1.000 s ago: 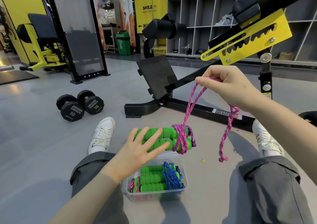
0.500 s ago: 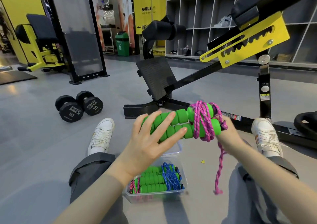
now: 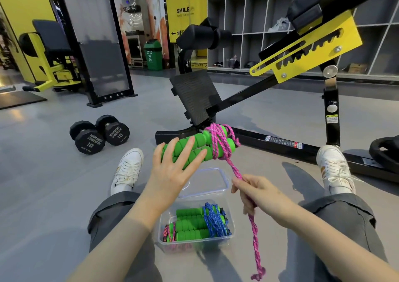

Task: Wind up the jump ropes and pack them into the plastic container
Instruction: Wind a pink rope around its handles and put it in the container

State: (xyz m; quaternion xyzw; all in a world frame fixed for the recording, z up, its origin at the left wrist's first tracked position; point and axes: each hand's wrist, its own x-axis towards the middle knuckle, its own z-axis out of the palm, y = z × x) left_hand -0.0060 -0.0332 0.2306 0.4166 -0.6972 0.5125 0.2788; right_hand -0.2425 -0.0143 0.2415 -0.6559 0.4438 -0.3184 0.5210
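My left hand (image 3: 174, 169) holds a pair of green foam jump rope handles (image 3: 200, 147) lying side by side, fingers spread over their left half. A pink rope (image 3: 220, 139) is wound in several turns around their right end. My right hand (image 3: 252, 191) is shut on the rope's loose tail (image 3: 254, 238), which runs taut from the bundle and hangs down past my right knee. Between my legs on the floor sits the clear plastic container (image 3: 228, 237), holding wound ropes with green handles, one blue (image 3: 213, 219) and one pink.
The container's clear lid (image 3: 222, 176) lies on the floor just beyond it. Two black dumbbells (image 3: 99, 133) rest at the left. A black and yellow bench frame (image 3: 280, 143) crosses the floor ahead, near my white shoes (image 3: 334, 167). Shelving lines the back wall.
My right hand came off the wound bundle and moved down toward me, pulling the pink tail taut. The handles in my left hand stayed at about the same height.
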